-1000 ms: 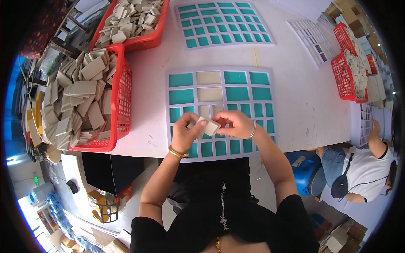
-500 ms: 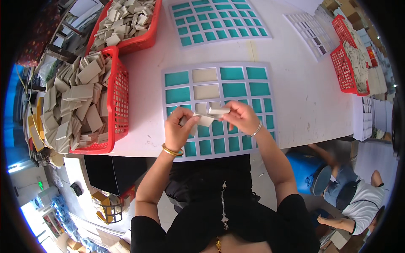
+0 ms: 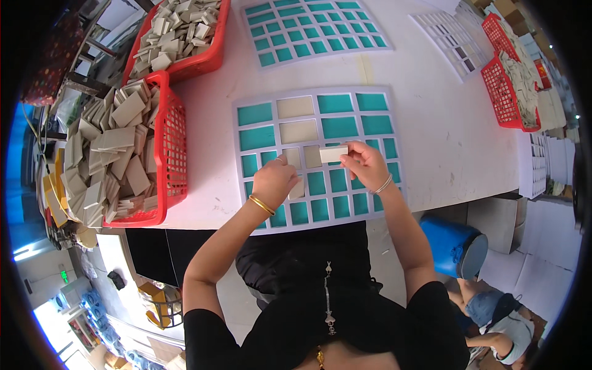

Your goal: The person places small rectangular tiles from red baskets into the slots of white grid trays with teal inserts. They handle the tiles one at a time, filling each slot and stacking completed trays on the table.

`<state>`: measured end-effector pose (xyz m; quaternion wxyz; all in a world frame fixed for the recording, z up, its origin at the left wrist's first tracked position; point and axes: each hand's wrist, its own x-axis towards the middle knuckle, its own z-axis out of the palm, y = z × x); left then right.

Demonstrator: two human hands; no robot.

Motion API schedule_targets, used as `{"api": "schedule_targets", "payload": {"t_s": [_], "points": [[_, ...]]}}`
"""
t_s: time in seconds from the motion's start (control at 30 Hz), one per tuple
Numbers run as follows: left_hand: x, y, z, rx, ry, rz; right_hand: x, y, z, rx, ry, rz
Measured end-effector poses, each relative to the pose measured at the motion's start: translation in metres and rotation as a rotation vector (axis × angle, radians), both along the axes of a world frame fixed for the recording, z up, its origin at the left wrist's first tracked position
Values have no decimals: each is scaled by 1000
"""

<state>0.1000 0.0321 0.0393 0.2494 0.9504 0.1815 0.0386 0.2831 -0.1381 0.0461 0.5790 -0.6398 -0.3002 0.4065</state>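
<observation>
A white grid frame [image 3: 317, 92] with teal cells lies on the white table [image 3: 431, 135] in front of me. Two large beige tiles [image 3: 298, 119] fill cells near its top, and small ones sit lower down. My right hand [image 3: 364, 165] pinches a small beige tile [image 3: 333, 153] just above the frame's middle. My left hand [image 3: 274, 180] rests on the frame, holding several beige tiles [image 3: 297, 189] against a lower cell.
A red basket [image 3: 165, 154] heaped with beige tiles stands at my left, another red basket [image 3: 206, 58] behind it. A second teal grid frame [image 3: 311, 28] lies farther back. More red baskets [image 3: 504, 92] stand at right. A blue bin [image 3: 453, 246] and another person [image 3: 499, 314] are below the table edge.
My hands have drawn apart. The right hand lifted one small tile up over the frame's middle, while the left hand dropped lower onto the frame with the remaining tiles.
</observation>
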Motion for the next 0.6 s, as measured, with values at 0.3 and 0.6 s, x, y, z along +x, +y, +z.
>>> {"api": "schedule_targets", "payload": {"t_s": [0.3,0.6], "points": [[-14,-7,11,286,113,-14,-6,1,4,-83,-321,79],[-30,-21,12,269,281,-218,-24,20,-12,-183,-458,325]]}}
